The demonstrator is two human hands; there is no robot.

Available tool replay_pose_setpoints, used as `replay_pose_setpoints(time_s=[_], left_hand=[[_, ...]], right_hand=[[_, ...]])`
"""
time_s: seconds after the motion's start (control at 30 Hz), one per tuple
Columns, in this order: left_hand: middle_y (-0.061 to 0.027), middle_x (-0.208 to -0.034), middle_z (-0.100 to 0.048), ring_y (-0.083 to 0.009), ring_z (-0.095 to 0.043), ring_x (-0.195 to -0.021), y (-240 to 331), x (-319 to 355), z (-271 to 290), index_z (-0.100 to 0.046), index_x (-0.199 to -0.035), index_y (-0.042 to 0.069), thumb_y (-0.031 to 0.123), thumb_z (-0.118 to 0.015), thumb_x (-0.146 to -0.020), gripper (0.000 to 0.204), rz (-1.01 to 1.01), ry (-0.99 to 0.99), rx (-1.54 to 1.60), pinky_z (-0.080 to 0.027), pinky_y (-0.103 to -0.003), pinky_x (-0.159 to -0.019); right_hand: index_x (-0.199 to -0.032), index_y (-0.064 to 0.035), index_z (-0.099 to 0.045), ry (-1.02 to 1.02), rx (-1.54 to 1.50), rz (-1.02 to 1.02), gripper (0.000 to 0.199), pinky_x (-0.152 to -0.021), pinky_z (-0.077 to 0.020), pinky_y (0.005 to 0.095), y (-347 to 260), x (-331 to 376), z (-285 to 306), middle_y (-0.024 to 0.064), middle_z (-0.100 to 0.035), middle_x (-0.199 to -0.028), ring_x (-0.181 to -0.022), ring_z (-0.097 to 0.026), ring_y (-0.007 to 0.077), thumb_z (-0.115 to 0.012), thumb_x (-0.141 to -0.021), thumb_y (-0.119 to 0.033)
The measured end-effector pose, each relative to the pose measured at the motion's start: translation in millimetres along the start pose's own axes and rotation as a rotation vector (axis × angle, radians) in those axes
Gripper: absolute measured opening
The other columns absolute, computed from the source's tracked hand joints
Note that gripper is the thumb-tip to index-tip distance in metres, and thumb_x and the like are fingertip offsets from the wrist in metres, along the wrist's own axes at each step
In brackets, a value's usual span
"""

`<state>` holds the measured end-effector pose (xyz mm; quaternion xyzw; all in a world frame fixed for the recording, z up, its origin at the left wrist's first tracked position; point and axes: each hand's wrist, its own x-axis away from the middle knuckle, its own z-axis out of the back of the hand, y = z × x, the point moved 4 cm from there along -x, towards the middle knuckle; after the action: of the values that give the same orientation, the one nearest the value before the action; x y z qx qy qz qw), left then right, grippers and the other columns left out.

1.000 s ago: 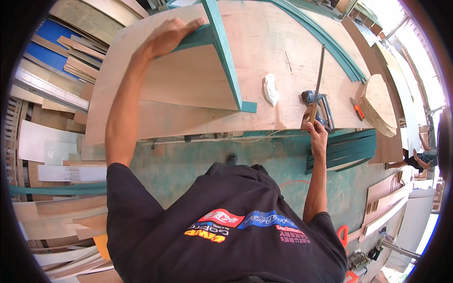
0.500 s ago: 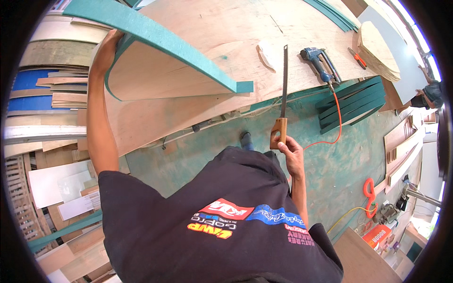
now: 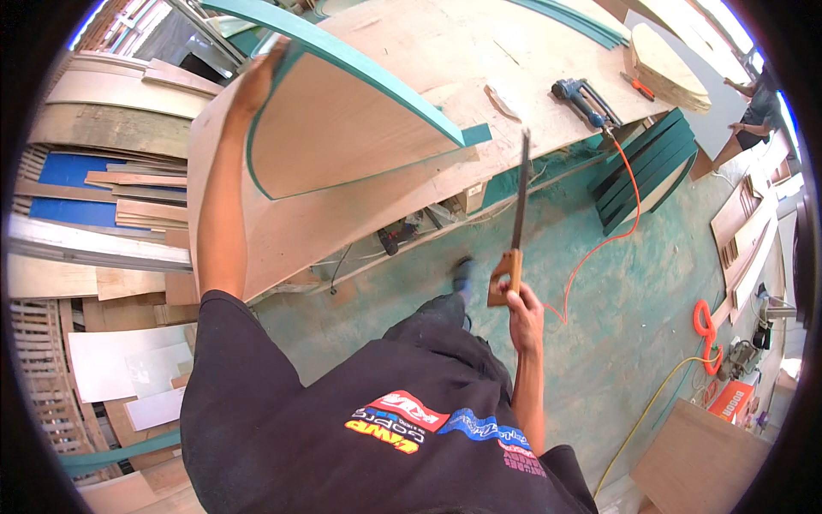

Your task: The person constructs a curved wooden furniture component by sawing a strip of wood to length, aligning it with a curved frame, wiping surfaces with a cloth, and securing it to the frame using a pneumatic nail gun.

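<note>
My right hand (image 3: 525,315) is wrapped round the wooden handle of a hand saw (image 3: 521,201), its dark narrow blade pointing up and away from me toward the bench edge. On the left, my left hand (image 3: 264,77) grips the curved edge of a plywood panel (image 3: 342,128) with teal edging; some of its fingers are hidden behind the edge. The panel stands tilted on the wooden workbench (image 3: 479,60). A short end of teal strip (image 3: 477,134) sticks out past its right corner, apart from the saw blade.
A nail gun (image 3: 586,103) with an orange hose (image 3: 634,201), orange-handled pliers (image 3: 637,86) and stacked plywood shapes (image 3: 668,64) lie on the bench. Green curved pieces (image 3: 644,176) stand beside it. A drill (image 3: 394,236) lies beneath. Boards fill the left. Another person (image 3: 758,111) is far right.
The panel and my left hand now appear further right in view. The saw sits lower, its handle still in my right hand. My view has shifted, and a foot has moved on the floor.
</note>
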<state>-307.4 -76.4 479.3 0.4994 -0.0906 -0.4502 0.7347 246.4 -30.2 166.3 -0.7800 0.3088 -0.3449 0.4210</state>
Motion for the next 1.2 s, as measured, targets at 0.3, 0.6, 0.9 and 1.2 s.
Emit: replay_pose_setpoints(time_s=[0.3, 0.6, 0.9, 1.2], left_hand=[[-0.003, -0.079, -0.061, -0.0135, -0.052, -0.079, -4.7, 12.7, 15.1, -0.07, -0.091, -0.005, 0.072, -0.036, -0.104, 0.085, -0.188, -0.022, -0.263, -0.046, -0.03, -0.077], [0.0051, -0.073, -0.051, -0.0077, -0.043, -0.07, -11.3, 69.0, 90.7, -0.068, -0.087, 0.0, 0.063, -0.038, -0.109, 0.073, -0.053, -0.351, -0.32, -0.039, -0.024, -0.066], [-0.0064, -0.074, -0.058, -0.0148, -0.051, -0.071, -15.6, 80.6, 106.8, -0.066, -0.082, -0.004, 0.067, -0.046, -0.104, 0.077, -0.306, -0.404, -0.174, -0.044, -0.032, -0.07], [-0.0132, -0.101, -0.066, -0.0224, -0.059, -0.101, 16.5, 52.4, 61.3, -0.063, -0.114, -0.004, 0.06, -0.053, -0.101, 0.066, -0.634, -0.558, -0.043, -0.046, -0.036, -0.092]], right_hand=[[-0.117, 0.0041, -0.068, 0.102, -0.141, 0.047, 0.023, -0.1, -0.0496, 0.0342, 31.5, 90.5, 3.6, 0.0099, -0.072, -0.109, -0.102, -0.068, 0.0178, -0.066, -0.098, -0.008], [-0.107, -0.0061, -0.06, 0.138, 0.088, 0.067, 0.02, -0.069, -0.0441, 0.0246, 44.4, 102.0, -122.0, -0.0024, -0.057, -0.088, -0.077, -0.053, 0.0075, -0.071, -0.094, -0.016], [-0.105, -0.0041, -0.058, 0.289, 0.431, 0.206, 0.019, -0.069, -0.0449, 0.0257, 103.1, 106.9, -219.0, -0.0015, -0.057, -0.087, -0.078, -0.051, 0.0067, -0.071, -0.098, -0.016], [-0.107, -0.0018, -0.056, 0.48, 0.367, 0.187, 0.019, -0.07, -0.0506, 0.0279, 161.6, 140.0, -245.0, 0.0028, -0.061, -0.085, -0.076, -0.06, 0.0098, -0.067, -0.1, -0.015]])
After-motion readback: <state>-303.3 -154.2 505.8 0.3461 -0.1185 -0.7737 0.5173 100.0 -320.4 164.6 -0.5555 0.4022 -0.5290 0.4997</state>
